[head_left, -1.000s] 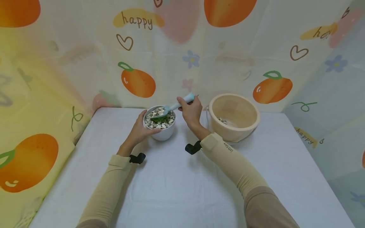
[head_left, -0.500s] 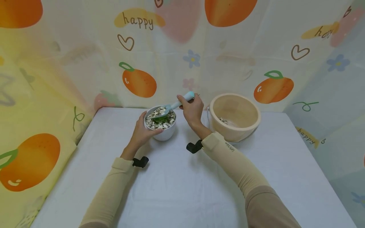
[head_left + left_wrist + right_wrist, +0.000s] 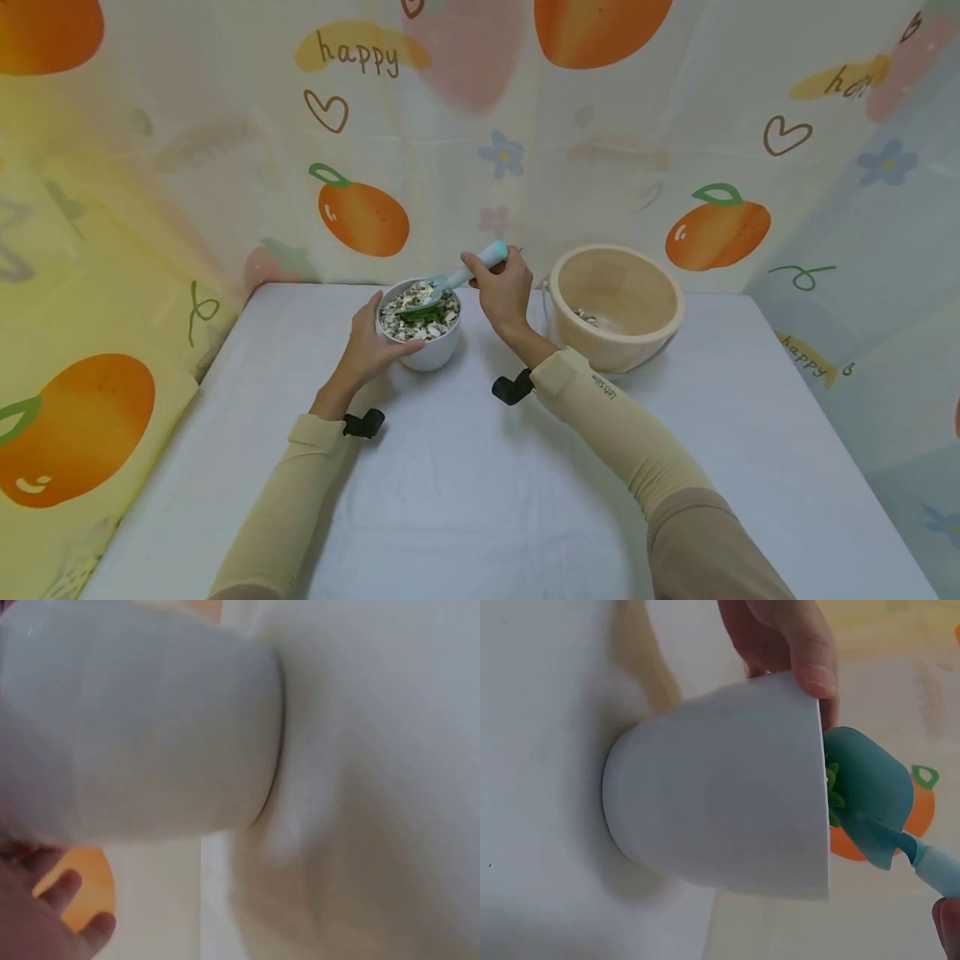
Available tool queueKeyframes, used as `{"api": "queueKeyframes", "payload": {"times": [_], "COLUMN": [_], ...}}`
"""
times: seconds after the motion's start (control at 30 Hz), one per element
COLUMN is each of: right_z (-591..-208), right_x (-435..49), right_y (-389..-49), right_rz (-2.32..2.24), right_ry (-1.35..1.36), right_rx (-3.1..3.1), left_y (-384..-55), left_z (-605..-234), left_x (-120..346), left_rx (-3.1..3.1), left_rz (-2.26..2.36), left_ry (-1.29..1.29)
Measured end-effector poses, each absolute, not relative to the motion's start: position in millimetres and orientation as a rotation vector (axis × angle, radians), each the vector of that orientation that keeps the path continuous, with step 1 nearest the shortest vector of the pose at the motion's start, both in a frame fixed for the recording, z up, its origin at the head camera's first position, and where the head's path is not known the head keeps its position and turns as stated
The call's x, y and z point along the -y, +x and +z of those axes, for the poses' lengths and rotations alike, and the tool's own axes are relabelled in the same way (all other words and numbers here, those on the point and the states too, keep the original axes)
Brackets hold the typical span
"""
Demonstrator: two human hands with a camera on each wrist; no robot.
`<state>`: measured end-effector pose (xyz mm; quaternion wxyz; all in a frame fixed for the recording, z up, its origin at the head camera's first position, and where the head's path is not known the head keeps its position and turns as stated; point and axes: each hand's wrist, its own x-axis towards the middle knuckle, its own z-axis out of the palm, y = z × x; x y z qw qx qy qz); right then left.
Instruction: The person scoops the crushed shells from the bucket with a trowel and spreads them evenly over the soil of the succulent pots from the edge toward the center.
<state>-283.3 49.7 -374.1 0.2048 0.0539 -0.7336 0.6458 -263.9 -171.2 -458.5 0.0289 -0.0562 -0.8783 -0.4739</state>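
A white flowerpot (image 3: 430, 357) stands upright at the back of the table, filled with pale stone chips (image 3: 441, 329). Among the chips a small green plant (image 3: 835, 796) shows at the rim in the right wrist view. My left hand (image 3: 366, 343) grips the pot's left side, thumb along the near rim and fingers round the far side. In my right hand (image 3: 507, 293) is a light-blue hand trowel (image 3: 459, 277), pinched by its handle and slanting down to the left. Its blade (image 3: 874, 791) lies at the pot's mouth, right over the plant.
A beige bucket (image 3: 651, 340) stands right of the right hand, with a few stone chips (image 3: 586, 317) on its bottom. A white cloth covers the table (image 3: 480, 500). A printed curtain (image 3: 450, 167) hangs close behind the pot and bucket.
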Motion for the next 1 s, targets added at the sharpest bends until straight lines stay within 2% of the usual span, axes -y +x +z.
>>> {"api": "queueKeyframes", "payload": {"times": [0.43, 1.0], "right_z": [-375.9, -372.9], "right_x": [-45.0, -47.9], "right_y": [-283.8, -289.0], "right_rz": [1.784, 1.837], "right_ry": [0.141, 0.132], "right_rx": [2.027, 1.902], "left_y": [-272.8, -261.0], "left_z": [-458.9, -457.6], "left_x": [175.2, 165.9], "left_rx": [2.735, 2.683], "left_rz": [-1.550, -1.441], "left_ry": [-0.230, -0.102]}}
